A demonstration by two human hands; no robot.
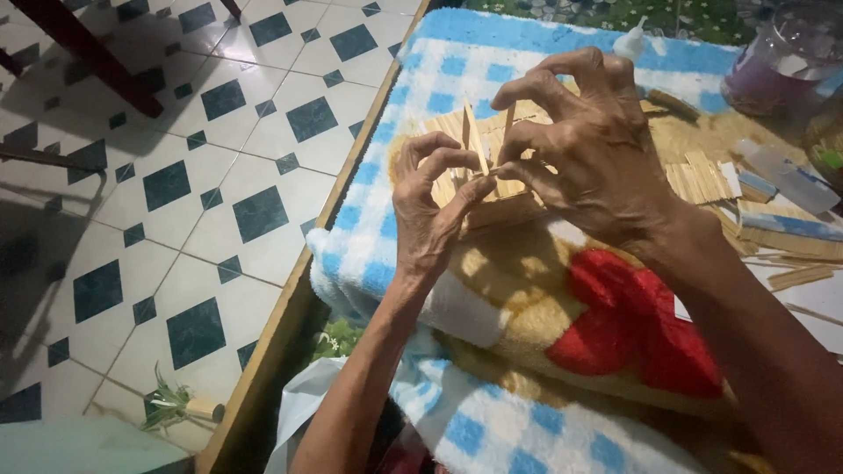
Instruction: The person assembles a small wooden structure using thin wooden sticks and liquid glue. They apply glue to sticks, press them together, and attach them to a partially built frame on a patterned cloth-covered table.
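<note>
- Nearest the lens, the left forearm rises over a blue-checked towel (492, 430) with a red patch.
- Left hand (430, 211) has its grip closed, pinching an upright stick (472, 136) between thumb and curled fingers.
- Right hand (588, 145) arches over, fingertips pinched on a second stick (507, 123) leaning in beside the first.
- Both sticks stand on a stick frame (500, 206) resting on the towel; the hands hide most of it.
- Loose sticks (698, 175) lie to the right, a glue bottle (634, 39) and a jar (786, 61) beyond.
- Tiled floor (176, 175) spreads left, past a wooden edge.
</note>
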